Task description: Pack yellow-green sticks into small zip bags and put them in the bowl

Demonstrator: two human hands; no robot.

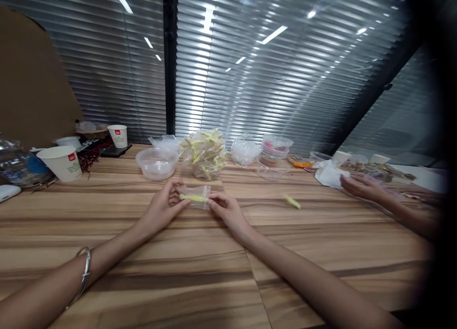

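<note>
Between my two hands is a small clear plastic bag (203, 192) with a slim yellow-green stick-like piece (193, 197) inside it. My left hand (167, 203) pinches the bag's left end between thumb and fingers. On the opposite end, my right hand (225, 209) grips the bag's edge with thumb and fingertips. The bag is held level, just over the wooden table (171, 262). Behind it stands a bunch of similar yellow-green pieces in clear wrapping (205, 155). Another yellow-green piece (293, 201), blurred, is to the right of my right hand.
Round clear plastic containers (157, 163) stand left of the bunch; a clear plastic bag (245, 151) and stacked tubs (276, 145) are to its right. Paper cups (63, 163) and a dark phone (116, 150) sit at left. At right, another person's hand (360, 186) touches white plastic (329, 174).
</note>
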